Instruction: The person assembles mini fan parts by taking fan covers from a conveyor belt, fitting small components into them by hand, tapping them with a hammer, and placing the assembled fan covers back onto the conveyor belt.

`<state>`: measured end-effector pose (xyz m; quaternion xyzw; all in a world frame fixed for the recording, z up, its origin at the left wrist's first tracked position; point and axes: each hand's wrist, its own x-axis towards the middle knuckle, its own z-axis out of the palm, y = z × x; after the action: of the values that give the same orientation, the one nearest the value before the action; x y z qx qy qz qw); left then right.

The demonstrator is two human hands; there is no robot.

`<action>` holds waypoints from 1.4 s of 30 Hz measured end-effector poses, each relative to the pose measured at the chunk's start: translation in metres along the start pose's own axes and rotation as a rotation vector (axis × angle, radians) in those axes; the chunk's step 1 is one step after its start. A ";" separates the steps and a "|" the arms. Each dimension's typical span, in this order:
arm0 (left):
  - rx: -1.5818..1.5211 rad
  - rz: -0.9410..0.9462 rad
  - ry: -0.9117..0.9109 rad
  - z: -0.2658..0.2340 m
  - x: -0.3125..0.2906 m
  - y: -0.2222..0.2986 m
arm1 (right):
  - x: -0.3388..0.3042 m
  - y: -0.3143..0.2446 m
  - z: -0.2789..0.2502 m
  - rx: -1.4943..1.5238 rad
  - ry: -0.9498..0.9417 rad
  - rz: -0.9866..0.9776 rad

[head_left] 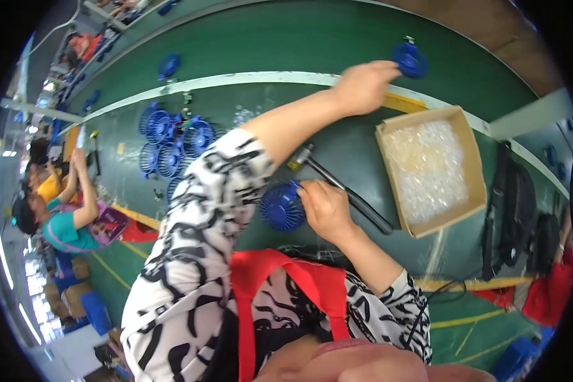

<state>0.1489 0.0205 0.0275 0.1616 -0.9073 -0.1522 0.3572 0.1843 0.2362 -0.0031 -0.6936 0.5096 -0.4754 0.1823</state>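
Observation:
My left arm stretches across to the far right. Its hand (pixel 363 87), fingers together, grips the near left edge of a small blue fan (pixel 410 60) over the green belt; the exact grip is partly hidden. Close to my body, my right hand (pixel 325 209) is closed on the rim of another small blue fan (pixel 282 207) with a round ribbed cage. A hammer (pixel 347 188) with a dark handle lies just beyond that hand. To the left, behind my left arm, several more blue fans (pixel 170 140) stand grouped on the dark green table.
An open cardboard box (pixel 476 184) with clear plastic bags (pixel 426 169) stands right of the hammer. Beyond it lies a black bag (pixel 519 204). A white rail (pixel 254 77) divides table and belt (pixel 267 48). Another blue fan (pixel 169 65) rests on the belt. A co-worker (pixel 76 216) is at left.

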 end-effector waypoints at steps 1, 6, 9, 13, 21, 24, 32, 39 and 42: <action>0.034 0.006 -0.025 0.017 0.014 -0.003 | -0.001 -0.001 0.000 0.004 0.016 -0.005; 0.052 -0.247 -0.350 0.089 0.056 -0.009 | -0.003 0.000 -0.013 -0.053 -0.071 0.023; 0.168 -0.241 -0.215 0.096 0.058 -0.022 | -0.011 -0.001 -0.006 -0.055 -0.127 -0.003; 0.059 -0.278 -0.109 0.086 0.039 -0.021 | -0.001 -0.003 -0.005 -0.012 -0.087 0.043; 0.390 -0.123 0.109 -0.100 -0.061 -0.042 | 0.001 -0.002 -0.007 0.008 -0.064 0.009; 0.646 -0.343 0.190 -0.182 -0.119 -0.043 | 0.001 -0.002 -0.008 -0.004 -0.068 0.010; 1.025 -0.636 -0.002 -0.262 -0.224 -0.032 | 0.003 -0.005 -0.004 -0.004 -0.040 0.050; 0.497 -0.545 0.083 -0.213 -0.202 -0.029 | 0.001 -0.005 -0.007 0.030 -0.104 0.062; 0.482 -0.597 0.053 -0.191 -0.198 -0.046 | 0.002 -0.008 -0.006 0.023 -0.126 0.063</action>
<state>0.4281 0.0280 0.0245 0.5017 -0.8206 -0.0278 0.2722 0.1839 0.2394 0.0064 -0.7034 0.5135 -0.4307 0.2367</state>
